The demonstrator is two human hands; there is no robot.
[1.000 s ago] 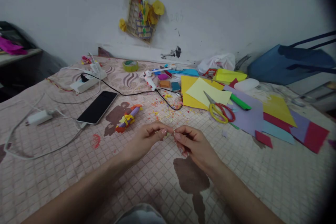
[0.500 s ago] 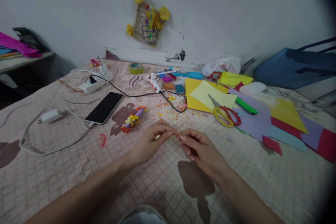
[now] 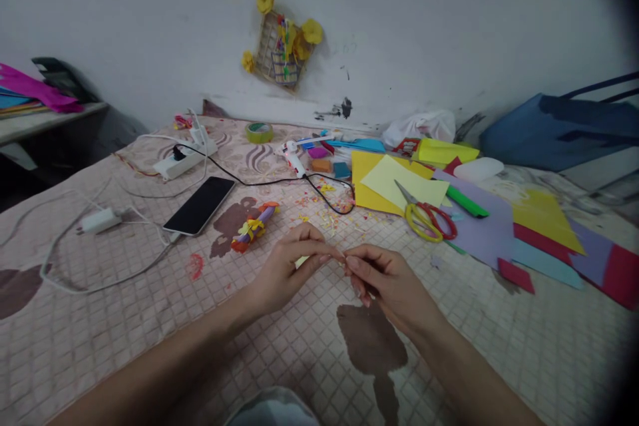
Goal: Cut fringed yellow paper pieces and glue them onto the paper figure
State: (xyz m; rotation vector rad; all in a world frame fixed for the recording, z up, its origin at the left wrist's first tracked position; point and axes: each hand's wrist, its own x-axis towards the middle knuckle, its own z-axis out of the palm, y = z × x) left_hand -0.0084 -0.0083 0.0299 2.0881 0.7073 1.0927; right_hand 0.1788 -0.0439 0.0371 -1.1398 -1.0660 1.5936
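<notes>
My left hand and my right hand meet fingertip to fingertip over the near middle of the table. Both are closed in a pinch, and whatever sits between the tips is too small to make out. A bit of pale yellow shows under the left fingers; I cannot tell whether it is held. Left of the hands lies a small purple roll with orange ends and yellow petal-like pieces. Scraps of cut paper are scattered just beyond my fingers.
Scissors lie on yellow and purple sheets to the right, beside a green cutter. Behind are a glue gun with a black cord and a roll of tape. A phone, charger and power strip sit left.
Both hands stay in nearly the same place with fingertips together. The left fingers have shifted slightly, and the pale yellow bit beneath them now shows more clearly.
</notes>
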